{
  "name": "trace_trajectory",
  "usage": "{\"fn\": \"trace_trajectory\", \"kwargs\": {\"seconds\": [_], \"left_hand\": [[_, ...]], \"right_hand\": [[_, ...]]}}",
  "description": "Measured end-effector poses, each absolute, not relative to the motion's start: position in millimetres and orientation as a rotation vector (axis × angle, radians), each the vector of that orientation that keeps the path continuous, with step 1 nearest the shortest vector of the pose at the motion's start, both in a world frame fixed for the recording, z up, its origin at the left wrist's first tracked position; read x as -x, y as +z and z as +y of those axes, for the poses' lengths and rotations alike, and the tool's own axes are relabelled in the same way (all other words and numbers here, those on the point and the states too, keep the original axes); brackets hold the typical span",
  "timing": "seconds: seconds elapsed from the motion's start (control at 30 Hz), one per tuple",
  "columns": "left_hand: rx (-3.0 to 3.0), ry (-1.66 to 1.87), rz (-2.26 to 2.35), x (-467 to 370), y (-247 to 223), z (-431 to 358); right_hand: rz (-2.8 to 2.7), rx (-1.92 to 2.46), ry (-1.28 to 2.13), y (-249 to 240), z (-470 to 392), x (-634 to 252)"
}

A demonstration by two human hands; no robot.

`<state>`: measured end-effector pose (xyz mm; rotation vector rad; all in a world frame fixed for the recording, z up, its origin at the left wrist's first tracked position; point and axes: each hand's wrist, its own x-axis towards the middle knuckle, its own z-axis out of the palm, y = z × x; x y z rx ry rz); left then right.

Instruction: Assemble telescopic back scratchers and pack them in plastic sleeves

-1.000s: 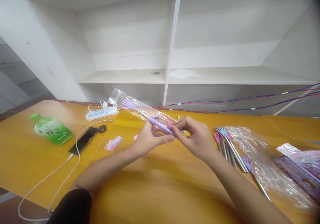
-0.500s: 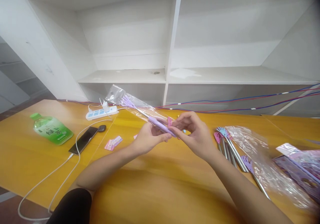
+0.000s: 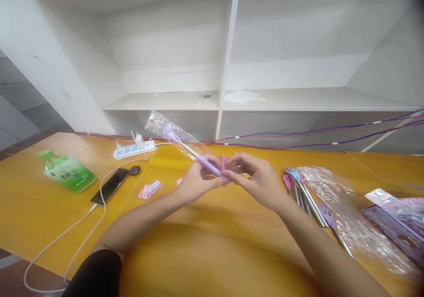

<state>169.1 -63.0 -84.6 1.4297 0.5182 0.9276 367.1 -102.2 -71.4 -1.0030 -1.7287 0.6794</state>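
Note:
A purple back scratcher (image 3: pixel 208 164) with a metal rod and a hand-shaped head lies slantwise in a clear plastic bag (image 3: pixel 157 121), its head up and to the left. My left hand (image 3: pixel 195 183) is closed around its purple handle. My right hand (image 3: pixel 253 177) pinches the lower end of the handle or bag with thumb and fingertips, touching the left fingertips. Behind the fingertips a small pink piece (image 3: pixel 223 161) shows between the hands; most of it is hidden.
Several metal-rod scratchers (image 3: pixel 306 195) lie at the right, beside clear bags (image 3: pixel 351 217) and purple packages (image 3: pixel 394 226). At the left are a green bottle (image 3: pixel 70 172), a phone (image 3: pixel 111 185), a power strip (image 3: pixel 135 149) and small pink cards (image 3: pixel 150 189).
The bagged scratcher's head has shifted slightly right and its handle has turned a little. The right fingers have closed in toward the handle's end.

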Motion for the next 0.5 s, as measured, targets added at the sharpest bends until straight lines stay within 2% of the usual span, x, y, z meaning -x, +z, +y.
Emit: {"fn": "trace_trajectory", "kwargs": {"seconds": [0.37,0.5], "left_hand": [[-1.556,0.815,0.584,-161,-79,-61],[-1.548,0.801,0.686,-158,-79,-61]], "right_hand": [[-1.903,1.093,0.370,-60,-108,-383],[-1.752,1.106,0.343,-54,-109,-394]]}}
